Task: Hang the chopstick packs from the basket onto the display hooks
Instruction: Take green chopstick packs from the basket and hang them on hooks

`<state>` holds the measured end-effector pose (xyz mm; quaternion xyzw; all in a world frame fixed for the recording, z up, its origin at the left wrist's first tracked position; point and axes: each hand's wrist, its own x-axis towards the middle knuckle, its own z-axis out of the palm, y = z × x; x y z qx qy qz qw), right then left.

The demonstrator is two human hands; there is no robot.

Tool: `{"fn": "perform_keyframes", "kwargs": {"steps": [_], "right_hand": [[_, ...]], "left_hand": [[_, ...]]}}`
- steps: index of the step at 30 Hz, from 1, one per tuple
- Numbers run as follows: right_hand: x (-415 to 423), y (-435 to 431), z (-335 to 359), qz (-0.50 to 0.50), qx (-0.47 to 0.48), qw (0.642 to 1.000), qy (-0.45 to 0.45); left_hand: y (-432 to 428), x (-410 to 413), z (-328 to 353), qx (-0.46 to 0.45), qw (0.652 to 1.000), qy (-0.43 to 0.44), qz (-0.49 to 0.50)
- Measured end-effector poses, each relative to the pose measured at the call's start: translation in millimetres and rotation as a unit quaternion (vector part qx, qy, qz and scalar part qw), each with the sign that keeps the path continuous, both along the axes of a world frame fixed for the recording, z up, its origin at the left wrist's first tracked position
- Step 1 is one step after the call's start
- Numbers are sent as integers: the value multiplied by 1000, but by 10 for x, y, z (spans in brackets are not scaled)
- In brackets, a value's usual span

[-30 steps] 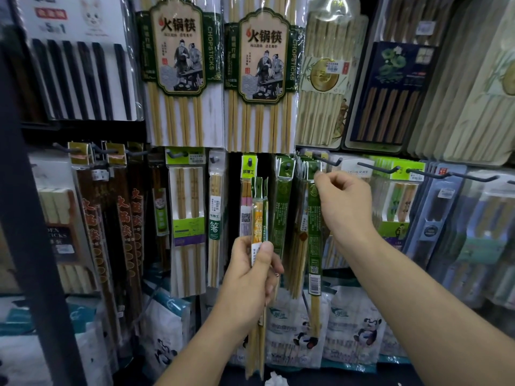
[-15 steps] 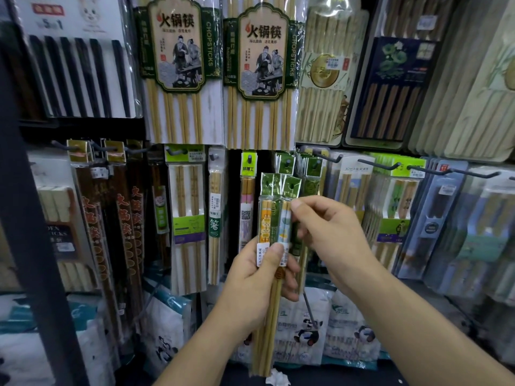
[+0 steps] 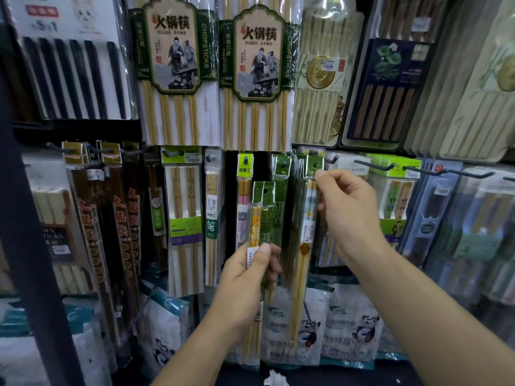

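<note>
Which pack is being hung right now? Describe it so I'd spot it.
Find the two big hot-pot packs up top; hooks run below the right one. There the right hand pinches a slim green-topped pack. Unlike the orange pack in the left hand, its sticks have pale blue tops.
</note>
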<state>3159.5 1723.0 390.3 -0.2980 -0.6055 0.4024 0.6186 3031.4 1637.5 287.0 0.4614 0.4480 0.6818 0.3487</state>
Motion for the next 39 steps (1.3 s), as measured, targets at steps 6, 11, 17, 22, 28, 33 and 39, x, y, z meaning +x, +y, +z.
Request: {"fn": "perform_keyframes", "kwargs": {"steps": [6,11,17,22,28,33,39], "right_hand": [[-24,112,23,-20,-2,1000,-11],[-46,163,22,-27,6,999,-16],[-60,234,33,-43,15,999,-16],[-73,311,-14,-61,25,997,-50],[-55,332,-116,-88,38,993,-68],[-11,212,-172,-105,38,992,-55],[-32,-134,-234,19,62,996,-66]], "left_hand": [[-17,4,13,8,1000,15,-11],[-20,1,14,21,999,25,-11],[-14,-15,-21,24,999,25,-22],[-36,-7,20,21,999,19,-21],[-61,-6,36,7,999,36,-10],[-51,-11,44,19,999,30,-6],[-62,40,81,28,999,8,-33]]}}
